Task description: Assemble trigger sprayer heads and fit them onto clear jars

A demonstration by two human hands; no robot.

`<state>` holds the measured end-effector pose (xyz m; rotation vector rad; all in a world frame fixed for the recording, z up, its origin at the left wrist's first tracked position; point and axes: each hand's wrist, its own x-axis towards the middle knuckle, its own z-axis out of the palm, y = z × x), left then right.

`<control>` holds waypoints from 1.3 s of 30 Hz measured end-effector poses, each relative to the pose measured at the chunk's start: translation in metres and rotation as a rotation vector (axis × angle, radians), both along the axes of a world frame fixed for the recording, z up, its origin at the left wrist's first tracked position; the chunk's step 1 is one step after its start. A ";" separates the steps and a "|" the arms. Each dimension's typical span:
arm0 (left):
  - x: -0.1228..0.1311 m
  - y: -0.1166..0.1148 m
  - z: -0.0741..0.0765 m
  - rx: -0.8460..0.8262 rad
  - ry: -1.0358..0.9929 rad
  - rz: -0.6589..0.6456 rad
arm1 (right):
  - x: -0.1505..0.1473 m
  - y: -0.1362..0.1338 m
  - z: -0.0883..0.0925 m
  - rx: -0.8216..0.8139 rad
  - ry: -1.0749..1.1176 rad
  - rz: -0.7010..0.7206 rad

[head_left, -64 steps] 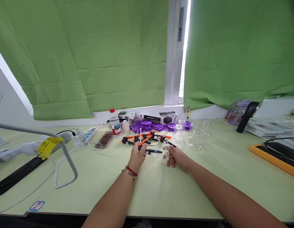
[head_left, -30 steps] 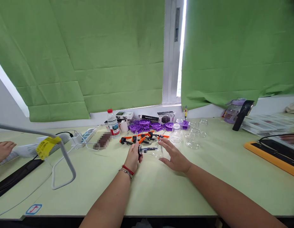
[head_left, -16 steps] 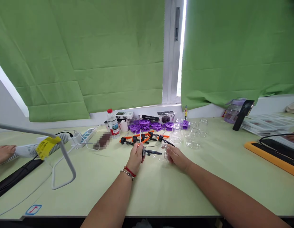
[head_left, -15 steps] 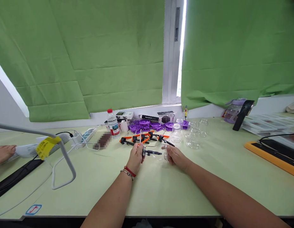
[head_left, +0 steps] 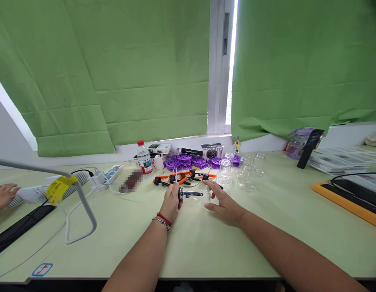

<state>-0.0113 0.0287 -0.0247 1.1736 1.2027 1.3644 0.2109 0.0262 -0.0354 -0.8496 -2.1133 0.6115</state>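
Observation:
My left hand (head_left: pixel 171 199) is closed around the black end of a clear glass vessel (head_left: pixel 195 198), which is held sideways above the table. Inside the glass, a black rod (head_left: pixel 192 194) points to the right. A thin light stick rises beside the left fingers. My right hand (head_left: pixel 225 204) is at the vessel's wide right end, thumb below and fingers above, spread apart around the rim. Whether its fingertips touch the glass is hard to see. Beyond the hands lie several orange and black handled parts (head_left: pixel 183 177).
Clear glasses (head_left: pixel 246 180) stand behind my right hand. Purple plastic pieces (head_left: pixel 184 159) are heaped at the back beside a water bottle (head_left: pixel 144 160). A grey metal tube frame (head_left: pixel 87 207) and another person's hand (head_left: pixel 4 196) are at left. An orange-edged device (head_left: pixel 342 198) lies at right.
My right hand has loosened, its thumb and fingers spreading around the vessel's end. My left hand and the vessel have shifted slightly left.

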 end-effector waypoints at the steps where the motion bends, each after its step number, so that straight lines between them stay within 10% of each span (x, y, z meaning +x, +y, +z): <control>1: 0.000 -0.001 0.000 0.006 0.009 -0.009 | 0.000 0.000 0.000 -0.075 0.039 -0.002; 10: 0.007 -0.008 0.004 0.057 0.030 -0.061 | -0.004 0.008 -0.005 -0.732 0.251 0.005; 17: 0.000 0.003 -0.002 -0.005 -0.028 0.044 | -0.001 0.003 0.000 0.028 0.048 -0.012; 21: -0.001 0.002 -0.001 -0.016 -0.024 0.044 | -0.001 0.000 0.003 0.115 -0.002 -0.007; 31: 0.005 -0.007 0.008 0.035 0.075 -0.041 | 0.000 0.003 0.002 -0.605 0.275 0.083; 39: 0.010 -0.011 0.011 0.090 0.098 -0.049 | -0.005 0.002 0.007 -0.877 0.415 0.131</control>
